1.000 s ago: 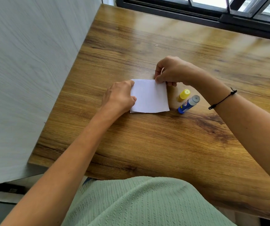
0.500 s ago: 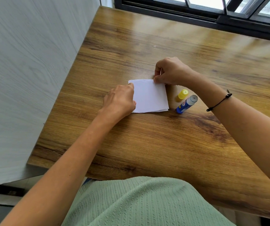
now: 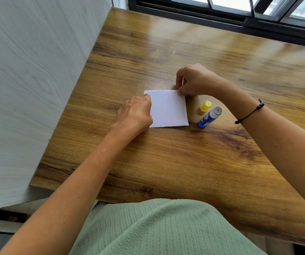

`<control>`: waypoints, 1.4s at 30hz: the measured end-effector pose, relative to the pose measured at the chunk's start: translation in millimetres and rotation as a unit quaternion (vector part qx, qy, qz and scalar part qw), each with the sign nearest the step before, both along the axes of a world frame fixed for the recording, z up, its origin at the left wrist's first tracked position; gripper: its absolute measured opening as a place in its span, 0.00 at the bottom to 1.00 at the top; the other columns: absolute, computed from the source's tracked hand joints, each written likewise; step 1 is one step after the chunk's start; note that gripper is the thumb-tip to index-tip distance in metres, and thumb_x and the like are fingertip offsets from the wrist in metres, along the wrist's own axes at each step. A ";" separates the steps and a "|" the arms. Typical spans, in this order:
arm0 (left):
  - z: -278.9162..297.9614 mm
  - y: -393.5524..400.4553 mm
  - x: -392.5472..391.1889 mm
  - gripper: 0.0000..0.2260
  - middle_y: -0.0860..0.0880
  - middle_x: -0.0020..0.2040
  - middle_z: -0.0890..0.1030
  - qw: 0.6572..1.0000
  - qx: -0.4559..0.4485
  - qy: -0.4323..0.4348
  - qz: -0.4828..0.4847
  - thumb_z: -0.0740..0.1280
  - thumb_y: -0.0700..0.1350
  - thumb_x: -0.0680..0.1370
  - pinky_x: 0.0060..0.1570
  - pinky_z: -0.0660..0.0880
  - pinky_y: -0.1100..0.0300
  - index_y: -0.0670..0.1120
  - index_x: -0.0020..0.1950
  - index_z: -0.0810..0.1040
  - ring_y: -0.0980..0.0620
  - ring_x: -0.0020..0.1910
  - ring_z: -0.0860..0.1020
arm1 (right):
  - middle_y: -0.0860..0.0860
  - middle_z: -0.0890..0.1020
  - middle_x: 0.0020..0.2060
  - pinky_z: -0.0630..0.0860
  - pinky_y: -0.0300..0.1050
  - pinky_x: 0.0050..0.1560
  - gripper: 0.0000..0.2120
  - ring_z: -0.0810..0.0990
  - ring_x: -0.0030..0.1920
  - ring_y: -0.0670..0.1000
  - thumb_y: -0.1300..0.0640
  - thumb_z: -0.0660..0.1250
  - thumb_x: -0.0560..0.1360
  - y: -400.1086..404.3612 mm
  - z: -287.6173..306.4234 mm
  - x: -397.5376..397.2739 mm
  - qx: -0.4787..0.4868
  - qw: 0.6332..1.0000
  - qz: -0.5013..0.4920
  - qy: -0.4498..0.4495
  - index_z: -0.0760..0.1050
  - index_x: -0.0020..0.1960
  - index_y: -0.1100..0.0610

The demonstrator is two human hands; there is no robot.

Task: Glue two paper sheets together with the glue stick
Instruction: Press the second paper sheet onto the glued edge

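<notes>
My right hand (image 3: 196, 80) pinches the upper right corner of the white paper (image 3: 168, 109); my left hand (image 3: 135, 115), fingers curled, presses its left edge at mid-frame on the wooden table (image 3: 166, 162). I judge I'm aligning the sheets: best to square the corners first, then rub outward firmly. Right of the paper lie the uncapped glue stick (image 3: 209, 117) and its yellow cap (image 3: 205, 106). Since a second ago, my left hand has slid up toward the top left corner.
</notes>
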State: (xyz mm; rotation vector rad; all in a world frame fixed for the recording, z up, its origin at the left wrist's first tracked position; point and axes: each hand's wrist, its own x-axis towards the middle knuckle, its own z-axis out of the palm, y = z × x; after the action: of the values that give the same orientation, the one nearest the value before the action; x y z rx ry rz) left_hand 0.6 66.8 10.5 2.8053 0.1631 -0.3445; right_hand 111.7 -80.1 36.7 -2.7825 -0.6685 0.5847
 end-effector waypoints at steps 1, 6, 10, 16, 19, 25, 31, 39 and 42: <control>0.5 -0.2 0.0 0.09 0.40 0.53 0.77 1.000 0.000 0.001 0.000 0.63 0.38 0.73 0.41 0.65 0.52 0.42 0.53 0.69 0.39 0.53 0.74 | 0.43 0.70 0.31 0.64 0.34 0.27 0.06 0.67 0.31 0.41 0.65 0.66 0.71 0.4 -0.2 -0.3 0.000 1.000 0.003 -0.005 0.77 0.47 0.60; 0.8 -1.3 -0.4 0.09 0.40 0.51 0.77 1.000 -0.005 0.003 0.000 0.63 0.38 0.73 0.41 0.65 0.52 0.42 0.52 0.68 0.40 0.52 0.75 | 0.43 0.70 0.31 0.62 0.35 0.26 0.06 0.66 0.31 0.42 0.66 0.65 0.70 3.3 -2.3 -1.8 -0.012 1.000 0.021 -0.020 0.77 0.46 0.60; 0.2 -0.9 -0.2 0.09 0.40 0.51 0.77 1.000 -0.006 -0.004 -0.001 0.63 0.38 0.73 0.41 0.65 0.52 0.41 0.53 0.68 0.38 0.52 0.75 | 0.45 0.70 0.31 0.63 0.36 0.27 0.06 0.66 0.31 0.43 0.66 0.65 0.70 4.5 -3.9 -0.3 -0.016 0.999 0.028 -0.024 0.77 0.46 0.60; -4.2 -0.6 0.9 0.11 0.39 0.53 0.78 1.000 -0.008 -0.008 -0.008 0.63 0.39 0.73 0.42 0.66 0.52 0.41 0.55 0.68 0.36 0.53 0.75 | 0.44 0.69 0.31 0.61 0.38 0.27 0.06 0.68 0.35 0.49 0.66 0.64 0.69 2.1 -5.4 0.4 -0.014 0.999 0.040 -0.031 0.76 0.45 0.60; -5.7 -0.6 1.5 0.10 0.39 0.52 0.78 1.000 -0.014 -0.009 -0.011 0.63 0.38 0.73 0.43 0.66 0.52 0.41 0.54 0.68 0.36 0.53 0.75 | 0.44 0.69 0.31 0.61 0.37 0.27 0.06 0.69 0.39 0.50 0.66 0.64 0.69 1.7 -6.1 1.2 -0.012 0.998 0.044 -0.032 0.76 0.45 0.60; -9.1 1.2 2.4 0.17 0.39 0.55 0.78 1.000 -0.021 -0.003 0.002 0.63 0.38 0.73 0.48 0.70 0.50 0.41 0.61 0.68 0.37 0.56 0.74 | 0.48 0.71 0.32 0.62 0.37 0.28 0.06 0.70 0.39 0.51 0.65 0.64 0.70 1.7 -7.6 1.6 -0.004 0.998 0.044 -0.041 0.77 0.45 0.61; -10.9 1.2 1.8 0.20 0.39 0.57 0.77 1.000 -0.019 -0.001 -0.001 0.64 0.40 0.73 0.52 0.70 0.49 0.41 0.65 0.67 0.38 0.57 0.74 | 0.44 0.69 0.31 0.62 0.36 0.28 0.05 0.69 0.39 0.49 0.66 0.64 0.69 1.0 -7.9 2.0 -0.003 0.999 0.040 -0.032 0.76 0.45 0.60; -13.8 2.3 5.9 0.18 0.41 0.54 0.78 1.000 -0.019 -0.011 0.000 0.64 0.39 0.74 0.44 0.66 0.53 0.42 0.63 0.68 0.40 0.55 0.75 | 0.45 0.70 0.32 0.67 0.39 0.26 0.05 0.69 0.33 0.47 0.66 0.64 0.69 -0.8 -6.1 1.0 0.003 1.000 0.009 -0.003 0.75 0.43 0.58; -13.5 2.4 5.6 0.17 0.41 0.53 0.78 1.000 -0.021 -0.014 -0.001 0.64 0.40 0.74 0.43 0.65 0.54 0.42 0.62 0.68 0.40 0.54 0.75 | 0.45 0.71 0.32 0.69 0.39 0.25 0.05 0.71 0.32 0.47 0.66 0.64 0.69 -1.0 -5.6 0.7 0.008 1.000 0.006 0.002 0.76 0.43 0.58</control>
State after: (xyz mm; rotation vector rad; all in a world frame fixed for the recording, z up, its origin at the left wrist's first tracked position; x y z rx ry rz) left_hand 6.3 69.2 -3.0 2.7686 0.1444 -0.3053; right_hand 112.4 -81.1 31.1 -2.7636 -0.6876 0.5840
